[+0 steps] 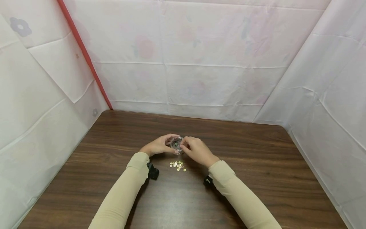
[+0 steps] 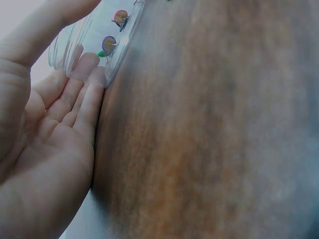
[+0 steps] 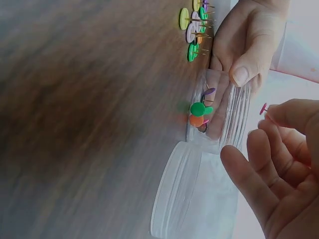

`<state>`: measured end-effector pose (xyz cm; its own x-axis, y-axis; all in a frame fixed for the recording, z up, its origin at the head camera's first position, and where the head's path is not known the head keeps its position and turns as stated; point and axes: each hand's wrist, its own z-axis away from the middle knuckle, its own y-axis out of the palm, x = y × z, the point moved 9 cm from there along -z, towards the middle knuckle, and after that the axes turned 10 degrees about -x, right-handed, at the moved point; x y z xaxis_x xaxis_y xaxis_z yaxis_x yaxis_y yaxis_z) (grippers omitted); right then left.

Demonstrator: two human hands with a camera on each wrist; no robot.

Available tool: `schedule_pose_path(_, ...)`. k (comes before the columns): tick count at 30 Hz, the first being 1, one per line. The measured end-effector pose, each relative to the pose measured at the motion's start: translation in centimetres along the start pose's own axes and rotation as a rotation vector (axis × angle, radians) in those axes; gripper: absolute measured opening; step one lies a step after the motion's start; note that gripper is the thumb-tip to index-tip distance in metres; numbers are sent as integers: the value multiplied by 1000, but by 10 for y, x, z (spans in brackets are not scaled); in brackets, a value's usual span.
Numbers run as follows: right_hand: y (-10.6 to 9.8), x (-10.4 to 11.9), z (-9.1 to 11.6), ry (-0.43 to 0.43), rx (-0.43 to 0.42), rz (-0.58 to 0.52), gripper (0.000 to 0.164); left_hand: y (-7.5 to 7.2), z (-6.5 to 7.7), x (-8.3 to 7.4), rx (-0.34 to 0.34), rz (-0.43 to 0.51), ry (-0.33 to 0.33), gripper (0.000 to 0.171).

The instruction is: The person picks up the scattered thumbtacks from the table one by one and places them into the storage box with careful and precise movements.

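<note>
My left hand (image 1: 157, 147) grips a small clear plastic jar (image 3: 234, 117) from the side, thumb near and fingers round the far wall. The jar stands upright on the table with no lid on it. Inside lie a few thumbtacks (image 3: 198, 109), with green, orange and purple heads showing. Above the jar's mouth, my right hand (image 1: 199, 152) pinches a pink thumbtack (image 3: 263, 108) between thumb and forefinger, apart from the rim. In the right wrist view its other fingers are spread and partly bent.
Several loose thumbtacks (image 1: 178, 164) lie points up on the brown wooden table (image 1: 257, 178), on the near side of the jar. A clear round screw lid (image 3: 174, 191) rests beside the jar. White patterned cloth (image 1: 200, 86) hangs behind the table and along both sides.
</note>
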<state>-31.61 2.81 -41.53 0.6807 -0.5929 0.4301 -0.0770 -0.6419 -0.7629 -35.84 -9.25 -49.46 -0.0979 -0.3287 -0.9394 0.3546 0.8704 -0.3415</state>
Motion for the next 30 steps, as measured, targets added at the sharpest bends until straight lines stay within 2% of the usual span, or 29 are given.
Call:
schedule_pose_path(17, 13, -12, -5, 62, 43, 21, 6, 1, 0, 1, 26, 11, -32, 79)
schedule_pose_path(20, 14, -13, -5, 77, 52, 38, 7, 2, 2, -4, 41, 20, -26, 79)
schedule_pose_path(30, 11, -14, -4, 73, 44, 39, 8, 0, 1, -1, 8, -2, -10, 74)
